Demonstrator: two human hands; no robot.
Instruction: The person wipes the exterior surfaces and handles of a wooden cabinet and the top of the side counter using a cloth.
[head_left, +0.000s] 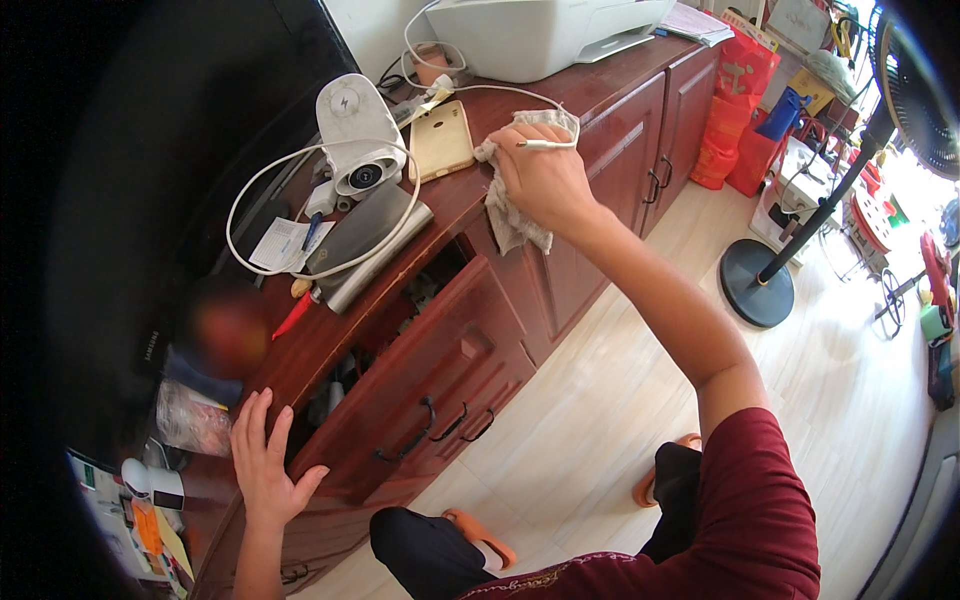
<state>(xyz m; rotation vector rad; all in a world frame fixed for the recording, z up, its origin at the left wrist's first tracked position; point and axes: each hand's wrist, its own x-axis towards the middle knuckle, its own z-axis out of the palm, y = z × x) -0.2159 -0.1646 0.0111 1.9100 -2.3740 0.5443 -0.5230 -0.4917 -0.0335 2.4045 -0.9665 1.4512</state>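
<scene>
Cloth [518, 225] of greyish-white colour, wrinkled and a little rough, lies under my right hand [540, 172] at the front edge of the brown cabinet top [458, 197], with its lower part hanging over the side. My right fingers are bent and closed upon it, a white plug [546, 144] resting across them, while my left hand [268, 465] has fingers apart beside the pulled-out drawer [430, 370].

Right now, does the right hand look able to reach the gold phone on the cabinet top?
Probably yes: the gold phone lies just left of the right hand, with only the cloth's edge between. That hand holds the cloth, though, and a white cable's end seems to lie across it.
</scene>
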